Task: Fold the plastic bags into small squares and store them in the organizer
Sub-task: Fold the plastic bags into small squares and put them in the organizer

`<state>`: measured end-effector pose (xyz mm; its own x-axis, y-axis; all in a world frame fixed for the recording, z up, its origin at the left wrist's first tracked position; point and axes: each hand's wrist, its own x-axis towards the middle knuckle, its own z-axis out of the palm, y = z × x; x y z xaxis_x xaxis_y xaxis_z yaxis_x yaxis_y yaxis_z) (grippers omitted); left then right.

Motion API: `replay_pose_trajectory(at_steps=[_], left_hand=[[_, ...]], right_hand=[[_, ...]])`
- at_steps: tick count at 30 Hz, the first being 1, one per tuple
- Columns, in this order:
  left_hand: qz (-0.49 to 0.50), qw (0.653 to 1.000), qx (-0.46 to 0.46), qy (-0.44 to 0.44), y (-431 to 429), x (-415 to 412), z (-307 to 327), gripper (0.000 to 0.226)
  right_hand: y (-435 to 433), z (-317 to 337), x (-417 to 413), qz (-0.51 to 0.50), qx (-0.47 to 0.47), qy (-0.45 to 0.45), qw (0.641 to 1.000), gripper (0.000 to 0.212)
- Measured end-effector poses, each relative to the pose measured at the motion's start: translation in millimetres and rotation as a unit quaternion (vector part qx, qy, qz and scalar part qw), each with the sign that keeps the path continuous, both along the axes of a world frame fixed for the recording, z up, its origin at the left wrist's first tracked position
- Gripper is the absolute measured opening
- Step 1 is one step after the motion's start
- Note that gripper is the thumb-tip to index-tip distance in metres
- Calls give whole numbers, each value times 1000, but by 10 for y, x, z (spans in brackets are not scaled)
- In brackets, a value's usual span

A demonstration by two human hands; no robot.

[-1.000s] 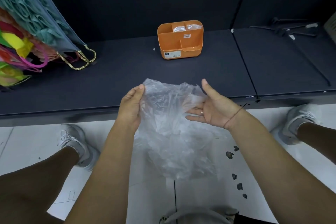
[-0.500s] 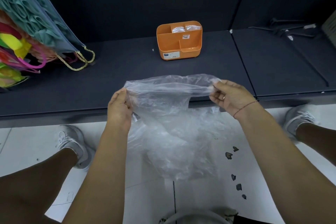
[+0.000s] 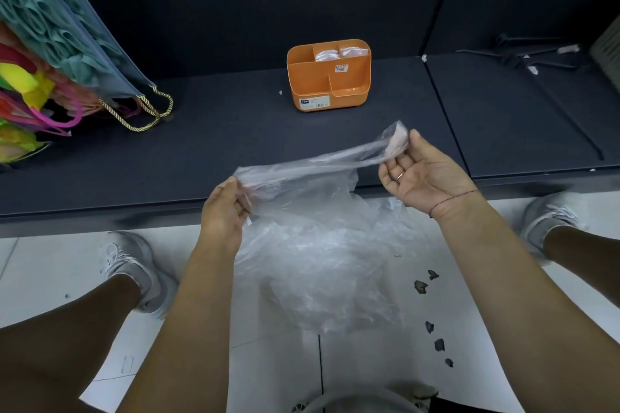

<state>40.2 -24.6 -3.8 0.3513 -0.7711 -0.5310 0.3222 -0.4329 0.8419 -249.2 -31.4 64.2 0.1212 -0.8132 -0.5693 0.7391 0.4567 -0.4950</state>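
Note:
A clear, crumpled plastic bag (image 3: 318,255) hangs in front of the shelf edge, its top edge stretched into a taut band between my hands. My left hand (image 3: 223,211) pinches the band's left end, knuckles toward me. My right hand (image 3: 416,171) is palm up and holds the right end between thumb and forefinger, slightly higher. The orange organizer (image 3: 327,90) stands on the dark shelf behind them, with folded clear bags (image 3: 339,53) in its two back compartments. Its front compartments look empty.
The dark shelf (image 3: 235,144) runs across the view at knee height. Colourful gift bags with gold rope handles (image 3: 67,77) lean at its left end. Black metal hooks (image 3: 523,57) lie at the far right. My legs and white shoes flank the white tiled floor, which has dark debris bits (image 3: 426,285).
Both hands took hold of the bag's top edge and pulled apart, stretching it into a band. My right hand has since turned palm up and risen to the right.

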Motion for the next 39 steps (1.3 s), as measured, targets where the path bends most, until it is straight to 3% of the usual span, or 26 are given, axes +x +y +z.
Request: replay_pose_trajectory(at_steps=[4,8,13,19,25,28,33,39], left_hand=[[-72,996,-26,36,16,20,22,16],[-26,997,-20,66,34,8,-6,7],[24,997,-4,76,43,51,-79,5],[29,997,-6,75,28,114,-89,8],[7,999,-16,38,10,82,-7,13],[-11,999,-18,30,-8,70,16,13],[-7,1000,-8,28,7,72,20,9],[32,998,-1,49,-1,101,17,12]], right_hand=[[1,13,-7,-20,1,-17,1000,10],[-6,-4,-7,-47,10,-12,999,5],[-22,-70,-60,-78,18,-22,997,19],[-7,-25,-73,-51,-52,118,990,28],[17,26,-52,-38,-105,300,947,22],[8,39,-26,-23,-119,306,944,25],[-1,50,-51,-3,-117,192,974,23],[4,18,-46,-27,-66,310,948,1]])
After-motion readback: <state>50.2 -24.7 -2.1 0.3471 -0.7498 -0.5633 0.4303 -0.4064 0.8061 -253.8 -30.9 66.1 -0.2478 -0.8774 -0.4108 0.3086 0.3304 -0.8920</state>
